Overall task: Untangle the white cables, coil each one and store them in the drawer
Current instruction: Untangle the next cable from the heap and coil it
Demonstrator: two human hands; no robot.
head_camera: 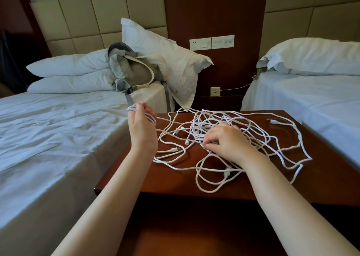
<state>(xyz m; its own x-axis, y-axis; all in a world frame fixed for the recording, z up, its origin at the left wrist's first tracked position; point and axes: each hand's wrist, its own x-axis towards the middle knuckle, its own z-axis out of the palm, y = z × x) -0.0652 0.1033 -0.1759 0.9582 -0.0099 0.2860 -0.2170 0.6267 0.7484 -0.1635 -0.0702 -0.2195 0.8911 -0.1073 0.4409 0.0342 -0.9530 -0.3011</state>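
Head view: cables (pixel 195 133) tangled on worktop (pixel 175 178).
Left hand (pixel 141 120): raised at tangle's 9 o'clock, fingers wrapped in a coil (pixel 130 109).
Right hand (pixel 224 141): curled, pinching cables in the tangle's middle.

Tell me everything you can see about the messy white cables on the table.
The white cables lie in one loose tangle of thin, smooth-looking loops across the dark wooden table top. Several small plug ends show, one lying apart at the far right. One strand runs left into a coil wrapped around the left hand. The right hand rests on the middle, fingers curled on strands.
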